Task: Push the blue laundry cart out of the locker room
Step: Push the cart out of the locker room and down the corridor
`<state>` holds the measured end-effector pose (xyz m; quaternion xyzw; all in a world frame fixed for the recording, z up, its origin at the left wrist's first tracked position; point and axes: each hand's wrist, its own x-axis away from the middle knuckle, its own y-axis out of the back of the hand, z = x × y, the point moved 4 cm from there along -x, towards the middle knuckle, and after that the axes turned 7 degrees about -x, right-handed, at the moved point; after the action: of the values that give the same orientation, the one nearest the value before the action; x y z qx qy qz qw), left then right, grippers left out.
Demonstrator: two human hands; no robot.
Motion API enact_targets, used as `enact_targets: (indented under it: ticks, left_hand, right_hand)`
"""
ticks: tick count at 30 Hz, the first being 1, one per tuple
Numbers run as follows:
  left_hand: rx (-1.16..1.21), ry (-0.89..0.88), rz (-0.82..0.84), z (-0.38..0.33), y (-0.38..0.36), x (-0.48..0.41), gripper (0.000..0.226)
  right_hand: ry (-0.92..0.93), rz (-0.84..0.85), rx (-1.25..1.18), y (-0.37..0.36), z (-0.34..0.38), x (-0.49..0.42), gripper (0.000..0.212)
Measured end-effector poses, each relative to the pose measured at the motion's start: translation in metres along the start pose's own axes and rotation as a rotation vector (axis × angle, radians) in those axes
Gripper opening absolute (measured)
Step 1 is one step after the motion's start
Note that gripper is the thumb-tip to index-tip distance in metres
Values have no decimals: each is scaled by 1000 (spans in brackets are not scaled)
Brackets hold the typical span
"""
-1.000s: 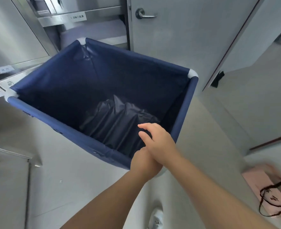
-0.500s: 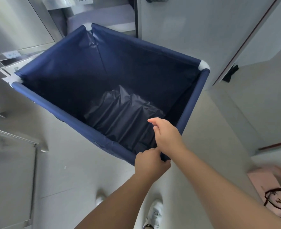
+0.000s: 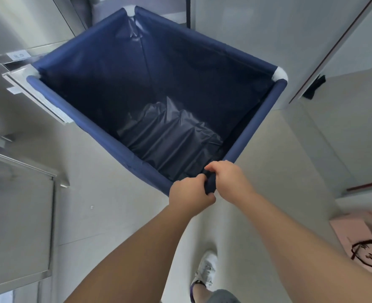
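The blue laundry cart fills the middle of the view, a deep fabric bin with padded blue rails and white corner caps. A crumpled dark liner bag lies at its bottom. My left hand grips the near corner of the rim from the left side. My right hand grips the same corner from the right, fingers curled over the rail. The two hands nearly touch. The cart's wheels are hidden.
Steel locker doors and a labelled metal shelf stand close on the left. A grey door is behind the cart, with a doorway edge at right. A pink bag lies at right. My white shoe is below.
My right hand came down from above the left hand and closed on the cart's near corner. The cart has shifted away and to the right, and I have stepped forward.
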<state>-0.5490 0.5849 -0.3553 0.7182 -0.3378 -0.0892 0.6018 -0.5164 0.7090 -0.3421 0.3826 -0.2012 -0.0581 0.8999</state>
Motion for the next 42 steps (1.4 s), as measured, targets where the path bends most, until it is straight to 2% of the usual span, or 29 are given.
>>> enact_targets:
  ticks: [5,13,17,20,23,28,30,34,35,39,42]
  left_hand:
    - [-45,8,14,31,11,-3,29]
    - [-47,0,4,56,18,3,26]
    - [-90,-20,-1,60,11,11,22]
    - [-125,-14,-55,57,6,14,25]
    - [-127,-24,-79,50,6,11,28]
    - [-137,-30,-71,48,7,11,26]
    - [-125,-50,-58,47,8,12,26]
    - [-98,-95,-26,36,3,17,26]
    - [-93,-107,-8,32,1,20,27]
    - [-43,-224,90,15,-5,32,32]
    - [-15,-330,201,12,-7,39,34]
  right_hand:
    - [195,-42,1,-20,21,1,29]
    - [254,-30,42,-38,26,-5,36]
    - [333,28,237,-44,26,-9,39]
    - [287,2,371,-43,21,-9,53]
    - [206,-15,531,-32,9,-7,56]
    - [12,-33,446,0,-10,-11,59]
    - [-27,-6,450,6,-12,-13,55]
    - [-166,-52,559,7,5,-22,29]
    - [-183,-29,526,3,11,-24,27]
    - [-280,39,93,-19,27,-22,30]
    - [-311,29,7,-32,32,-16,29]
